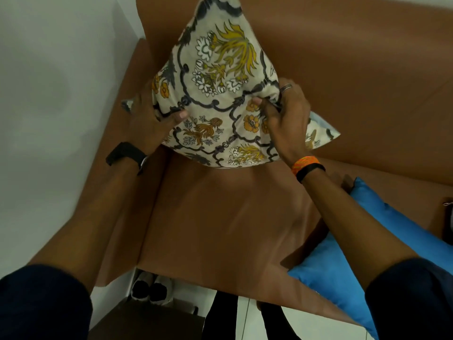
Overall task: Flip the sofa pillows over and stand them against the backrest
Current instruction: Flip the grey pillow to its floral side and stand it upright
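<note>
Cream cotton pillow printed with yellow and orange flowers and grey scrollwork (220, 94) stands upright on the brown leather sofa seat (220, 229), leaning toward the backrest (355, 69). Left hand (152, 121) and right hand (286, 119) each pinch its lower sides, fingers closed on fabric. Right of that pillow lies a plain blue pillow (343, 266). No writing is legible.

bare seat (220, 217) beside blue pillow (343, 273)
</note>
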`<move>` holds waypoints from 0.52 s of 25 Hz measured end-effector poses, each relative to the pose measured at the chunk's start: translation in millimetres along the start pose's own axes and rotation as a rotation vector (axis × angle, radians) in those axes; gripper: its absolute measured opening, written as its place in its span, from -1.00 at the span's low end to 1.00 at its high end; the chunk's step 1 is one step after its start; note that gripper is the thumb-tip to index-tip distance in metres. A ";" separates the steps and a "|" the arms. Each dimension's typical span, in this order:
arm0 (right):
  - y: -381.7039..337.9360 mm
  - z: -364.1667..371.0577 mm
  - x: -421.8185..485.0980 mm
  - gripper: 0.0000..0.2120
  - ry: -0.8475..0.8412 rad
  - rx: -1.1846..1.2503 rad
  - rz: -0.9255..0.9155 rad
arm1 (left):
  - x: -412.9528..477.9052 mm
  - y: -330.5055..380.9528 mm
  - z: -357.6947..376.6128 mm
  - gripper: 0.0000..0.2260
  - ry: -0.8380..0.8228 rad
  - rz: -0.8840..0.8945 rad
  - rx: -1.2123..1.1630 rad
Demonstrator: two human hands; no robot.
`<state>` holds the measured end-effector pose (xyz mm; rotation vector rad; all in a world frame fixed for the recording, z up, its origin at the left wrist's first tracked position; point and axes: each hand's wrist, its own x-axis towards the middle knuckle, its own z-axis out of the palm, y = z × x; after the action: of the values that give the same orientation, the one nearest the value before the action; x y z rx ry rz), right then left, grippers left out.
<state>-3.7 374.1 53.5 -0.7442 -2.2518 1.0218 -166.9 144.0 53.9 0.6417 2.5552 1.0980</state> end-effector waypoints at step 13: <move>10.6 -18.4 -24.0 -0.24 -0.047 -0.161 -0.073 | -32.5 -15.5 29.8 -0.11 0.139 -0.015 0.047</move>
<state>28.1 372.8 49.4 -0.7053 -2.4049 0.8403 -130.7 136.4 25.2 0.5747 2.7066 1.1168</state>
